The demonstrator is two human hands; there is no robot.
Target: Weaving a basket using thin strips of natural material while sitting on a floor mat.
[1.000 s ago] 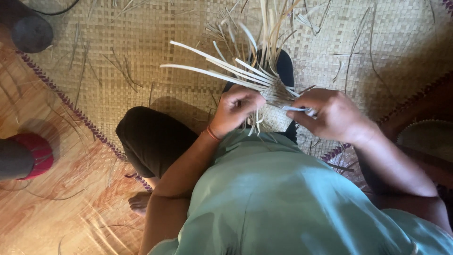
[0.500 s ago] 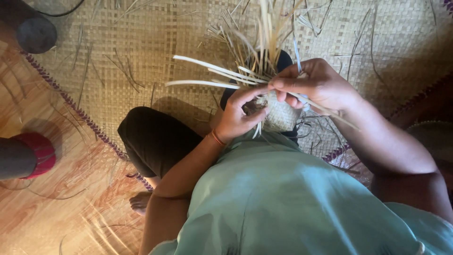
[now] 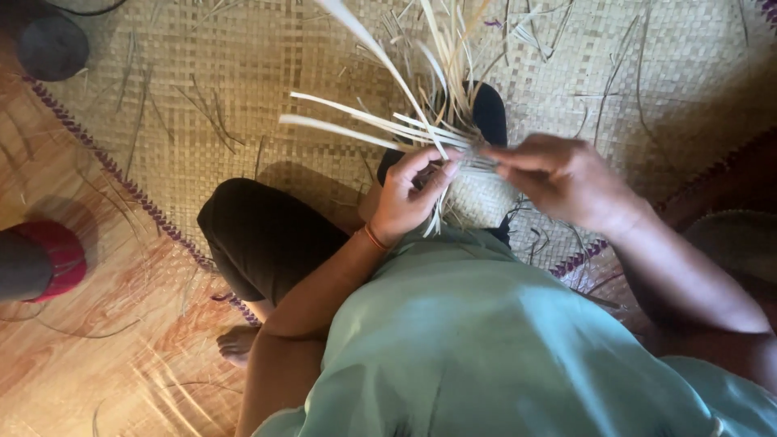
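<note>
I sit cross-legged on a woven straw mat [image 3: 243,73], looking down over my light green shirt. A small woven piece [image 3: 473,190] of pale straw rests at my lap, with several long loose strips [image 3: 364,121] fanning up and to the left. My left hand [image 3: 413,194] pinches the weave at its left edge, an orange band on that wrist. Meeting it from the right, my right hand [image 3: 566,178] grips strips between thumb and fingers at the weave's top. The lower part of the woven piece is hidden behind my hands and shirt.
Loose straw scraps lie scattered over the mat. A dark round object [image 3: 48,44] sits at the top left corner. A red and dark object [image 3: 40,259] lies on the orange patterned floor at the left. My bare foot [image 3: 239,344] rests at the mat's purple-stitched border.
My right hand swung up and left over the weave, then drew back to the right, pulling strips. The loose strips now stand higher. My left hand kept its grip.
</note>
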